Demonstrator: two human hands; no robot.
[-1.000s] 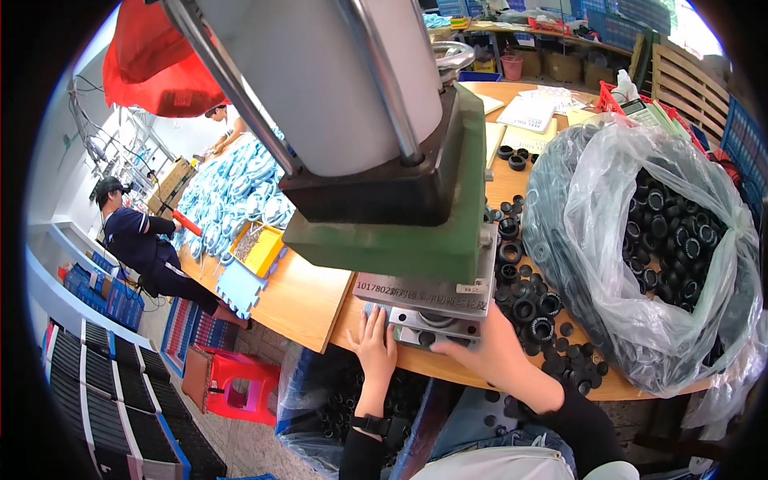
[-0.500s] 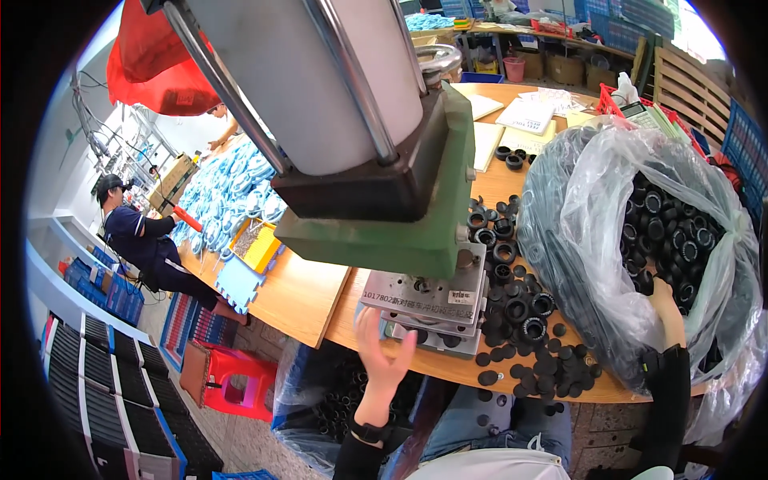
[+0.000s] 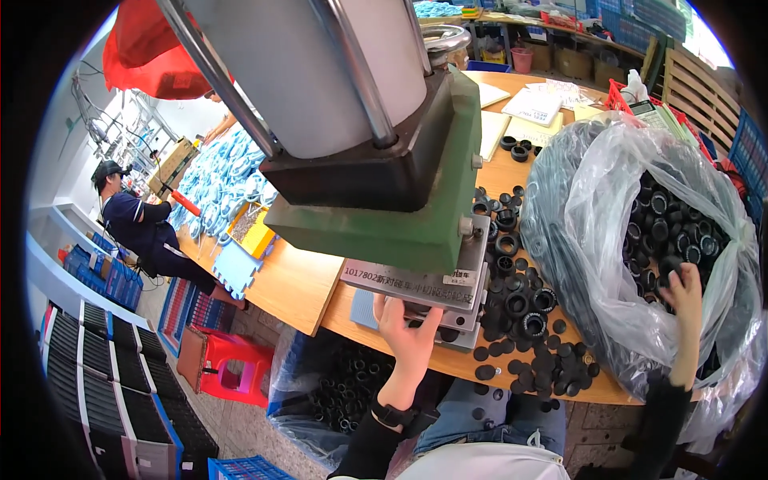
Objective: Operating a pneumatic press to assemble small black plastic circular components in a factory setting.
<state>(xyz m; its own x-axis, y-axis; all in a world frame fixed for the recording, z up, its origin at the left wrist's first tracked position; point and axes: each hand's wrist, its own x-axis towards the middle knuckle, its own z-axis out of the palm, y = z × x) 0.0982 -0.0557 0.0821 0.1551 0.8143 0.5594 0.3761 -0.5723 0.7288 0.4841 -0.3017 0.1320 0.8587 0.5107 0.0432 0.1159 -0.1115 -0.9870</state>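
Note:
A press with a green head stands in front of me over a metal die. At the die's front gap is my left hand, thumb and fingers apart, some fingertips hidden under the upper plate. I see nothing held in it. My right hand is over the open clear plastic bag at the right. Its fingers pinch a black round part, just above the many black ring-shaped parts in the bag.
Black rings and flat black discs lie on the table right of the die. Below the table edge, left of my legs, a lined bin holds black rings. A red stool and a co-worker are at the left.
My left hand has moved right, to the die's front gap. My right hand has risen from among the bag's parts with a black round part. The view has shifted slightly.

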